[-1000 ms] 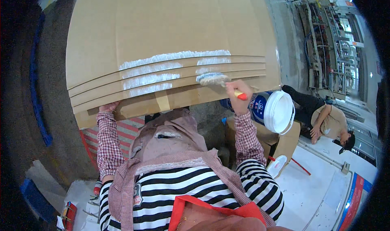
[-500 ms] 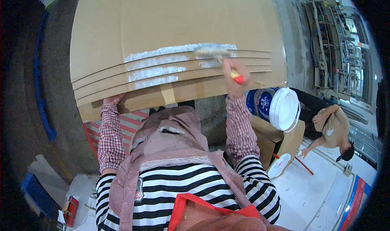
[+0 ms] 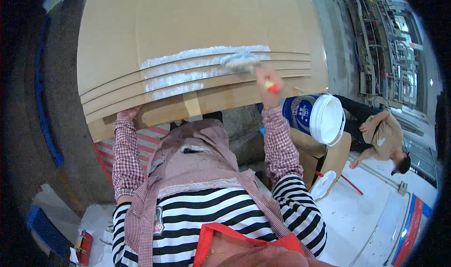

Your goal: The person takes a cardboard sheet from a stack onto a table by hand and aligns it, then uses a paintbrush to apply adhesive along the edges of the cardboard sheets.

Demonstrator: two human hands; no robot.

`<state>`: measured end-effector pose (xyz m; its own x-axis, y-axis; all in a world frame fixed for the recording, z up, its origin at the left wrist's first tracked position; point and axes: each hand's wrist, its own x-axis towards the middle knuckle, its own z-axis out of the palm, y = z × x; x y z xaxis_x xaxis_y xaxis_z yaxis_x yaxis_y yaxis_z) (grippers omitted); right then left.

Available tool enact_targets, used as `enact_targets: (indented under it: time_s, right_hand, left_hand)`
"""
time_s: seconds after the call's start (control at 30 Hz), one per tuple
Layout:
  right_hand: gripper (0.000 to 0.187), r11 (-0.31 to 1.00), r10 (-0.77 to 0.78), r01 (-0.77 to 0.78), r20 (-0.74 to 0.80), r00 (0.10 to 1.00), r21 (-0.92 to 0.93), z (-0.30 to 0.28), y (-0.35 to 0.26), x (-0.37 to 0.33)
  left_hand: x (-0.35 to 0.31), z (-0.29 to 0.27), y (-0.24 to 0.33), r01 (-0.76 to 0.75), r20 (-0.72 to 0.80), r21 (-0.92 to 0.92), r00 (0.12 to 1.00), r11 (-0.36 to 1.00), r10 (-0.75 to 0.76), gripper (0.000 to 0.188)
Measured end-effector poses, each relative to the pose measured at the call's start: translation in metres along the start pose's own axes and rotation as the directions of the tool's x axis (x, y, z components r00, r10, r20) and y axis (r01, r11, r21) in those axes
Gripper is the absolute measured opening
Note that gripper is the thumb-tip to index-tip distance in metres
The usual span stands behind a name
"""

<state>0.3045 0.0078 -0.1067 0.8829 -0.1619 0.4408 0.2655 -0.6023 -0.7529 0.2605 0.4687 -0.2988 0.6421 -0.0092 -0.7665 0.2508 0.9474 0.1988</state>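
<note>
- My right grip (image 3: 268, 78) is closed around the handle of a brush (image 3: 242, 61), fingers wrapped in a fist.
- The brush is over the right part of the stepped edges of the cardboard sheets (image 3: 197, 23), ahead of my body; whether its tip presses on them I cannot tell, for it is blurred.
- Its head is wide and thick, with pale cream bristles that turn bluish toward the far side; the butt of the handle is red, with yellow just above.
- The cardboard sheets are plain brown and overlap like shallow stairs, each near edge a thin dark line, gently bowed.
- White coating (image 3: 181, 66) lies across those steps in streaky bands: the farthest band is long and reaches well to the right, the nearest is short and sits on the left. Brush marks leave its edges ragged, and brown shows through in places.
- My left grip (image 3: 128, 113) is at the near edge, left of a paler tape strip (image 3: 191, 103); some fingers are hidden by the cardboard, so I cannot tell whether they pinch it.
- A blue and white bucket (image 3: 307, 116) leans to the right of my right forearm, above an open box (image 3: 336, 155).
</note>
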Motion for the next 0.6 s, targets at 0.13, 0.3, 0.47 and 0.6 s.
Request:
enact_targets:
  time_s: [0.13, 0.3, 0.47, 0.6]
  right_hand:
    - [0.003, 0.996, 0.088, -0.088, 0.125, 0.988, -0.010, -0.034, -0.006, -0.031]
    - [0.004, 0.995, 0.096, -0.094, -0.089, 0.991, 0.026, -0.045, 0.020, 0.018]
    - [0.005, 0.981, 0.196, -0.196, 0.000, 0.981, 0.010, -0.040, 0.038, 0.019]
    - [0.006, 0.975, 0.215, -0.218, 0.079, 0.973, 0.030, -0.072, 0.026, -0.018]
  left_hand:
    - [0.002, -0.006, 0.002, 0.132, 0.205, -0.128, 0.973, 0.983, -0.104, 0.046]
    - [0.002, -0.005, 0.001, 0.038, 0.176, 0.052, 0.983, 0.998, -0.047, 0.046]
    - [-0.002, -0.003, 0.002, 0.148, 0.481, -0.037, 0.870, 0.988, -0.112, 0.046]
    - [0.005, -0.012, 0.003, 0.241, 0.595, -0.085, 0.790, 0.967, -0.144, 0.045]
